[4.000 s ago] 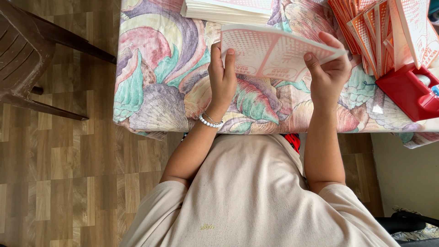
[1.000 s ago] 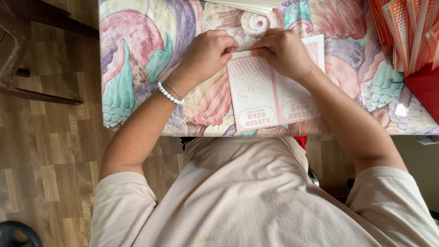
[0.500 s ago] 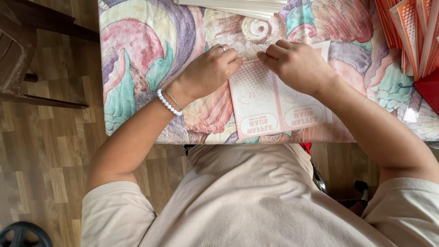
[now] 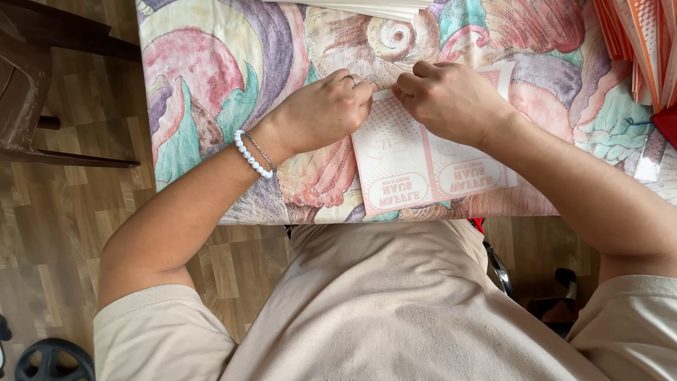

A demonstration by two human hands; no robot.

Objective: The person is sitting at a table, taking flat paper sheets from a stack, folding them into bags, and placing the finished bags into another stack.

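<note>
A flat paper sleeve (image 4: 430,166), white with a fine pink dotted pattern, lies on the counter (image 4: 211,70), which is draped in a cloth printed with big shells in pink, teal and purple. The sleeve sits near the counter's front edge, just ahead of the person's beige shirt. Two pink-rimmed oval labels sit side by side along its near edge, their print upside down from this view.

The left hand (image 4: 321,113) is curled narrow, fingertips pinching the sleeve's far left corner; a white bead bracelet (image 4: 252,154) circles its wrist. The right hand (image 4: 451,102) is likewise closed tight, knuckles up, pressing and gripping the sleeve's far edge just beside the left hand, covering much of the upper right part.

At the far edge lies a stack of white sheets (image 4: 367,8). On the right stands a bundle of orange-and-white paper sleeves (image 4: 638,42). A dark wooden chair (image 4: 28,85) stands on the wood floor at left.
</note>
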